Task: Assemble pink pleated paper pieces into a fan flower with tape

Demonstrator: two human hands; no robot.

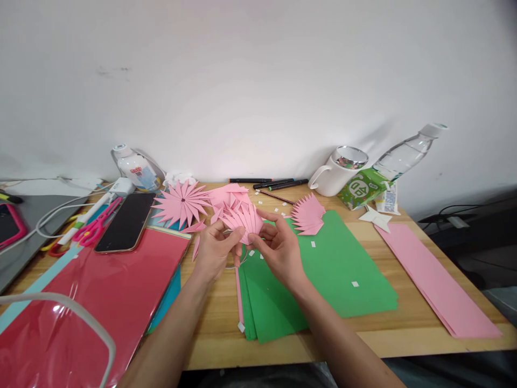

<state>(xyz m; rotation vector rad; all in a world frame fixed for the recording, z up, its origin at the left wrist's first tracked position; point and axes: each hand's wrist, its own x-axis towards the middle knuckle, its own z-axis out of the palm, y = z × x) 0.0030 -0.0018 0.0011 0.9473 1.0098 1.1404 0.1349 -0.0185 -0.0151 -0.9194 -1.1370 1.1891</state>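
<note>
Between both hands is a fan of folded pink paper points (243, 217), held up over the near-left corner of the green paper stack. My left hand (220, 245) pinches its lower left side with thumb and fingers. On the right side, my right hand (279, 243) grips it, thumb in front and fingers behind. More folded pink paper pieces (228, 194) lie just beyond, partly hidden by the fan. A round pink paper star wheel (183, 200) rests to the left. Another pink paper fan (309, 214) lies at the green paper's far edge.
Green paper sheets (323, 275) carry small white scraps. Left are red paper (100, 291), a phone (127, 222), pink scissors (97, 223) and a small bottle (139, 170). Markers (283, 184), a white mug (337, 172), a tilted water bottle (406, 153) and pink strips (438, 280) lie behind and right.
</note>
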